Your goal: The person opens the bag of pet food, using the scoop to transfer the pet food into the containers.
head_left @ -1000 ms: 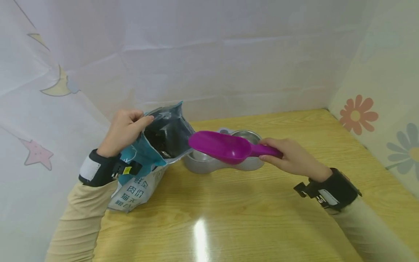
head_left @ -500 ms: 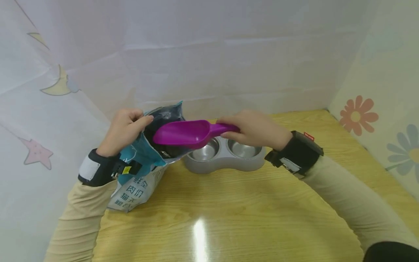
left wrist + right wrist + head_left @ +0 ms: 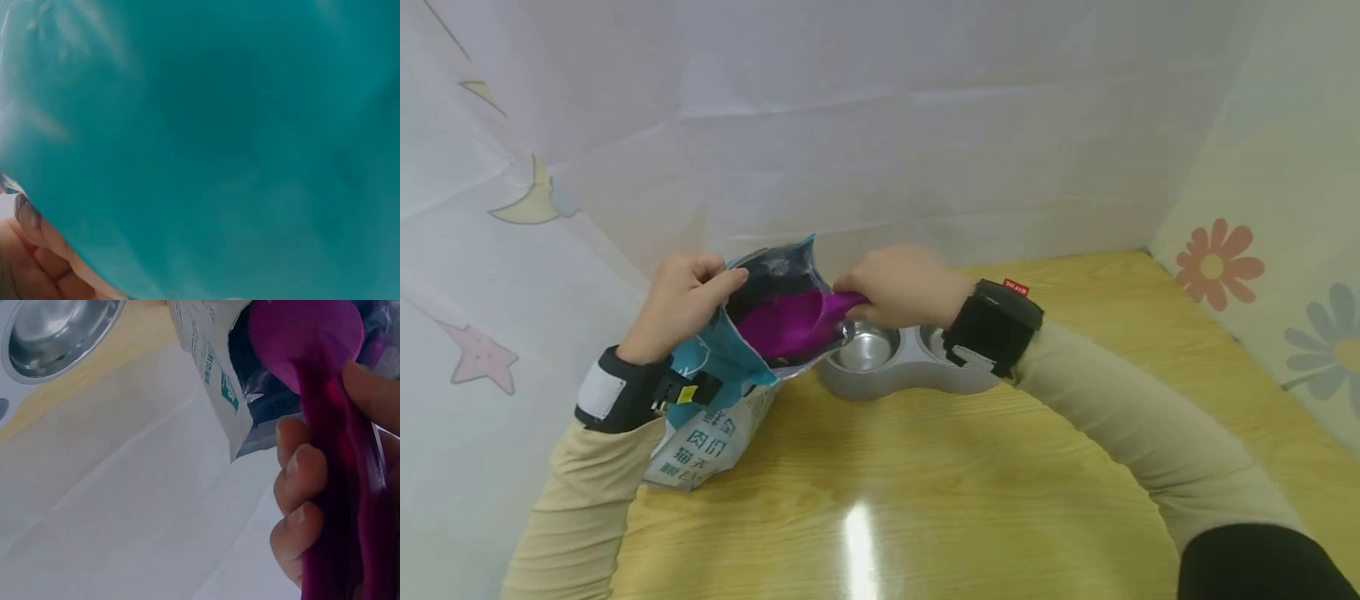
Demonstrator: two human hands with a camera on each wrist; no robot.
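Right hand [image 3: 898, 287] grips purple scoop [image 3: 786, 321], now sunk into bag [image 3: 730, 392]; left hand [image 3: 681, 300] still pinches bag's rim.

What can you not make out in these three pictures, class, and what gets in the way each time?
- Head view: what lies in the bag is hidden by the purple scoop filling its mouth.
- Head view: the double bowl has its right cup largely covered by the right hand and wrist strap.
- Left wrist view: teal bag film fills the lens; only fingertips of the left hand show.
- Right wrist view: the scoop's handle end runs off the bottom edge.
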